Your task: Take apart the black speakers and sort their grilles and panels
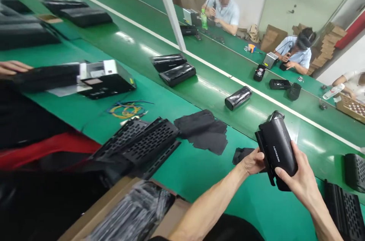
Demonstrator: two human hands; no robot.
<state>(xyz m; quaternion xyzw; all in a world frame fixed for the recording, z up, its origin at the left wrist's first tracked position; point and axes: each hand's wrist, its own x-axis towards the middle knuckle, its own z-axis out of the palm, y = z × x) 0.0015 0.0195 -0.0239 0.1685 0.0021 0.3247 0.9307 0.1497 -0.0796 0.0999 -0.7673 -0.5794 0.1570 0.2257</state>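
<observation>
Black speaker [278,149] | clasped between left hand [252,162], right hand [299,180] | above green belt [199,168]

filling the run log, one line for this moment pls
left hand: holds black speaker shell | right hand: grips shell | below: green table | near: black cloth pieces

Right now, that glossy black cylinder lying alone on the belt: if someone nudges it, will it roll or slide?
The black cylinder lies on its side and looks rounded, so a sideways push would probably roll it. Its shiny wrap or shell hints at a slippery grip. It looks rigid, like the speaker body held in the left hand and right hand, so it is unlikely to flex.
</observation>
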